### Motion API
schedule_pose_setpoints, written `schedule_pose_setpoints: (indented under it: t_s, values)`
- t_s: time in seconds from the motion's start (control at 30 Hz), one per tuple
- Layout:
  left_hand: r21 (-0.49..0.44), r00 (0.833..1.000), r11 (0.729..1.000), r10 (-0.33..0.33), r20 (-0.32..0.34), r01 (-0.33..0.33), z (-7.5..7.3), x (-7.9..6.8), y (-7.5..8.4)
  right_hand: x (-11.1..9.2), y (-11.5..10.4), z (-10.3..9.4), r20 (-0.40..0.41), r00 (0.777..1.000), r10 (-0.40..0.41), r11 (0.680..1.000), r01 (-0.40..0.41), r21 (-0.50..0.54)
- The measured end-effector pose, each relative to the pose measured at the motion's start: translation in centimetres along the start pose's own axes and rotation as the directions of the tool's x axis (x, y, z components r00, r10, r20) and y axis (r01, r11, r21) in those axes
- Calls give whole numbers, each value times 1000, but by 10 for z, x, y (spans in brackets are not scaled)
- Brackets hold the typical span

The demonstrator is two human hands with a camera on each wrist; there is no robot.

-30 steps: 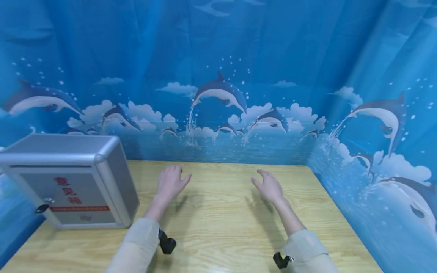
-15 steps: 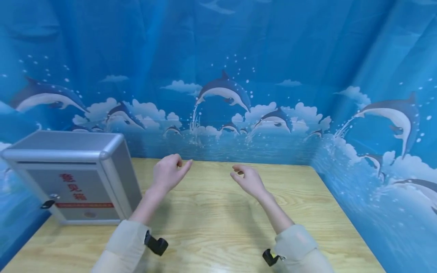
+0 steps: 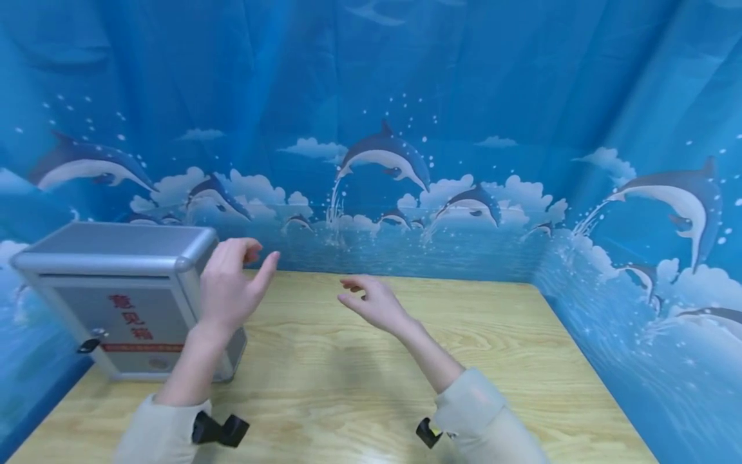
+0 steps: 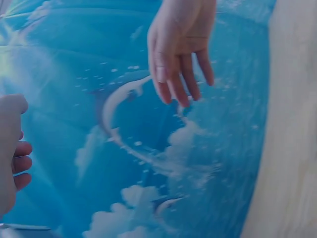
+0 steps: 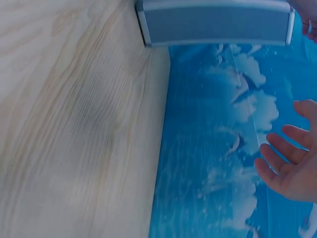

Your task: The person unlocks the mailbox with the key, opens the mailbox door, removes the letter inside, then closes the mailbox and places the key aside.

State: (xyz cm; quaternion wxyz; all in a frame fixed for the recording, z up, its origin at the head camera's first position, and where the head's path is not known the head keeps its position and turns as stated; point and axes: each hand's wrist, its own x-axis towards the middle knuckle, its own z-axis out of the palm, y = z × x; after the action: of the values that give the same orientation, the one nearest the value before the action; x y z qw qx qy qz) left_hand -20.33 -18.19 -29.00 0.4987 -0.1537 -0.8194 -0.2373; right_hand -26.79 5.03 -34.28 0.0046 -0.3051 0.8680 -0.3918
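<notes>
A silver-grey metal suggestion box [image 3: 69,309] with red characters on its front stands upright at the left of the table. My left hand [image 3: 226,287] is raised beside its right side, overlapping the box in the head view, with thumb apart from loosely bent fingers. Over the middle of the table hovers my right hand [image 3: 375,304], fingers relaxed and bent towards the left. Both hands hold nothing. From the right wrist, the box's side panel [image 5: 218,25] shows at the top and the spread fingers [image 5: 280,153] of my right hand at the right.
A light wood-grain table [image 3: 464,348] lies under both hands. Blue curtains [image 3: 371,77] printed with dolphins and clouds rise behind it and along its sides. A small black key or tag [image 3: 89,346] hangs at the lock on the box's front.
Both hands have moved to the left. The left hand has risen from above the table to beside the box; the right hand has followed to the table's middle. The view has shifted slightly.
</notes>
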Motion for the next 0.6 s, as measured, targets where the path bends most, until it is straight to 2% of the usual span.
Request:
schedule_pose_setpoints:
  t_s: [0.1,0.2,0.33,0.43,0.5,0.53,0.57,0.6]
  values:
    - [-2,997,1000,1,-74,-1,-18,5,-5,7,-9,8,37,999,-30,999,29,30]
    - [25,988,999,-34,-154,38,-36,11,-14,14,-17,16,63,997,-48,998,44,54]
    - [85,966,986,-119,-230,142,-60,15,-33,23,-26,27,84,995,-59,996,53,76]
    - [162,945,953,-211,-252,256,-79,14,-48,29,-35,35,95,993,-70,995,62,82]
    - [192,923,922,-281,-264,336,-91,12,-58,32,-40,40,98,992,-76,994,68,80]
    - [196,903,898,-340,-262,394,-97,12,-63,34,-42,43,99,992,-78,994,69,86]
    - [191,871,862,-416,-264,469,-103,12,-67,36,-44,46,102,992,-78,993,69,93]
    - [180,830,820,-491,-265,543,-109,12,-71,37,-46,48,101,992,-80,992,70,104]
